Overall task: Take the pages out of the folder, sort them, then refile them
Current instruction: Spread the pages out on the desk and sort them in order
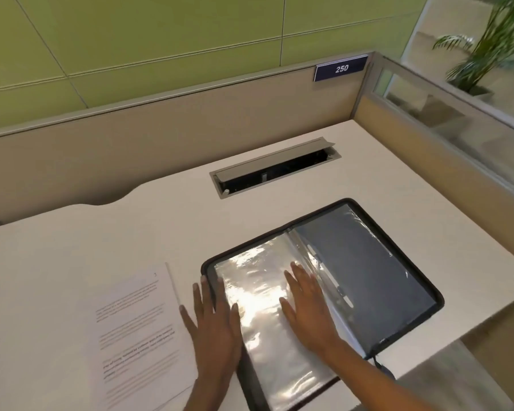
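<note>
Both hands flat, gripping nothing: left hand (212, 327) on the folder (404, 280) edge, right hand (307, 307) on a glossy sleeve (258, 321). Risk: slick plastic slides or creases under palms; pages (137, 336) nearby could get nudged out of order.

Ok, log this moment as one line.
folder: open on desk | pages: stacked left of folder | left hand: flat across folder's left edge | right hand: flat on clear sleeve

The folder (383, 277) at 4 o'clock is edged in black and lined slate-grey. The pages (137, 336) at 8 o'clock are printed black on white. The desk (101, 232) is coloured off-white, the wall (161, 40) at 12 o'clock green.
</note>
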The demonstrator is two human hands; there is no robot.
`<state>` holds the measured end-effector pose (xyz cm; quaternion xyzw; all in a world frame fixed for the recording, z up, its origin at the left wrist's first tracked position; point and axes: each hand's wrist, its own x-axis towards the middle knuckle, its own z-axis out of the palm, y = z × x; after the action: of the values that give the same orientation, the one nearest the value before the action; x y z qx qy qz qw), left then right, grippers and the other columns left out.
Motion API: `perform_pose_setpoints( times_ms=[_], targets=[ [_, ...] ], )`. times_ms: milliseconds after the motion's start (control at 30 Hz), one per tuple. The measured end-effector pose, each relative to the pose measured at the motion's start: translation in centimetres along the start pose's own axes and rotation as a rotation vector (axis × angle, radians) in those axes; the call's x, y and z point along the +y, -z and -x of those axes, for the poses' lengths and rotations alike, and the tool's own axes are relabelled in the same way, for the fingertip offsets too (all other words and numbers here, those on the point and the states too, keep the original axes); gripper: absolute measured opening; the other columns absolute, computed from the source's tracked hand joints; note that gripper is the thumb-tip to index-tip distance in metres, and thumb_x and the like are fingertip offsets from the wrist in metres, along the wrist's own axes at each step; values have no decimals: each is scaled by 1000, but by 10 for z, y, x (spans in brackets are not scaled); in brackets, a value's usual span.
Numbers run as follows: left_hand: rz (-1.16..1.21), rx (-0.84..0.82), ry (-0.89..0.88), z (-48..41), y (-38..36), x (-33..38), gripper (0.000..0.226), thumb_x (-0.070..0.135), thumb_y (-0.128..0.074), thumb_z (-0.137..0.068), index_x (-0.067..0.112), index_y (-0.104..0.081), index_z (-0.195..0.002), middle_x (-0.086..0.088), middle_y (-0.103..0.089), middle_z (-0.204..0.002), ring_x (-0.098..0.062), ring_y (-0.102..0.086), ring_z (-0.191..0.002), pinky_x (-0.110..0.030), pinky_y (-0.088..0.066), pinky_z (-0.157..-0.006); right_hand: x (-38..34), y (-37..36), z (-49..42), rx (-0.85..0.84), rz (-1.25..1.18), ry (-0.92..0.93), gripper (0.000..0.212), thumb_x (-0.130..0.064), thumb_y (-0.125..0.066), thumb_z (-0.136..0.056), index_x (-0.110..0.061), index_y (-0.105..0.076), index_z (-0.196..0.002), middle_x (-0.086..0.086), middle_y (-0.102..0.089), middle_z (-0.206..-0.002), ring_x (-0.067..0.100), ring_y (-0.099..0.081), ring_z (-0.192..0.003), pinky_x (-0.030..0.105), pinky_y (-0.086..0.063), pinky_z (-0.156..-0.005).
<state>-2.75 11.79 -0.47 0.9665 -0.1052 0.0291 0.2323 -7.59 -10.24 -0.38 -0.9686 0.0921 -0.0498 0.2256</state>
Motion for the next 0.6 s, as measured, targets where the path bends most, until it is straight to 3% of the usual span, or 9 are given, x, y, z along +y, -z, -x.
perform_pose_setpoints(
  times_ms=[233, 367, 467, 533, 600],
  targets=[
    [15, -162, -348, 6, -68, 138, 61, 44, -30, -111, 31, -12, -168, 0, 4, -176, -20, 6, -162, -53, 4, -128, 100, 40, 28, -8, 9, -186, 59, -44, -32, -104, -19, -36, -158, -8, -17, -166, 15, -16, -156, 40, -11, -129],
    [-39, -324, -413, 13, -109, 189, 60, 41, -34, -108, 27, -25, -166, -5, -10, -174, -26, -9, -162, -52, -4, -124, 139, 53, 44, -79, 53, -244, 60, -40, -36, -108, -21, -21, -163, -4, -8, -171, 8, 4, -157, 37, 0, -129],
    [-112, -369, -395, 17, -131, 208, 60, 43, -40, -106, 26, -33, -163, -7, -23, -172, -28, -19, -160, -54, -11, -122, 160, 61, 49, -133, 120, -270, 65, -51, -15, -104, -25, -9, -164, -5, 3, -171, 8, 14, -156, 33, 9, -126],
    [-150, -358, -379, 19, -144, 214, 61, 44, -43, -106, 27, -32, -164, -6, -24, -172, -28, -18, -160, -56, -11, -123, 173, 67, 51, -150, 152, -266, 66, -54, -8, -103, -29, -5, -163, -6, 7, -170, 10, 15, -155, 35, 9, -126],
    [-164, -347, -368, 21, -150, 215, 62, 45, -41, -107, 30, -25, -166, -4, -16, -174, -25, -9, -162, -57, -8, -125, 185, 71, 54, -126, 175, -292, 60, -51, -19, -107, -32, -8, -163, -2, 5, -171, 14, 13, -156, 38, 5, -126]
  ],
)
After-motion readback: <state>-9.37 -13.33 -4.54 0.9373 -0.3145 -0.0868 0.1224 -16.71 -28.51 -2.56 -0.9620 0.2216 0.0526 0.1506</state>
